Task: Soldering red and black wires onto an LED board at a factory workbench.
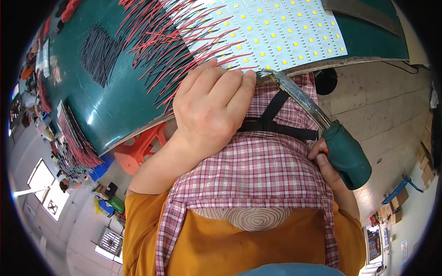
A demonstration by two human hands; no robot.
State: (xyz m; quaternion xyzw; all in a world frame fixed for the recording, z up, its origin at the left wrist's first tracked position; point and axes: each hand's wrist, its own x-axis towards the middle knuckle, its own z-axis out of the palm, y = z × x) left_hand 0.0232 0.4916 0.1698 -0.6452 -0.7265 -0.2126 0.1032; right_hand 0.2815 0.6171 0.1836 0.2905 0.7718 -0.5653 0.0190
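My left hand (214, 99) is closed at the near edge of a white LED circuit board sheet (294, 34), its fingers bunched together on a thin wire (248, 68). The exact grip under the fingertips is hidden. In my right hand (326, 165) is a soldering iron (299, 92) with a green handle, the fingers wrapped around it and partly hidden behind. Its tip meets the board's near edge, just right of my left fingertips. Many red and black wires (161, 50) fan out leftward from the sheet, which carries rows of yellow squares.
A pile of black wires (99, 55) lies on the green tabletop (124, 106). A metal bar (363, 16) rests at the far right. Wired boards (76, 133) stack at the table's left corner. Below the edge stands a red stool (138, 152); a person (69, 184) is farther left.
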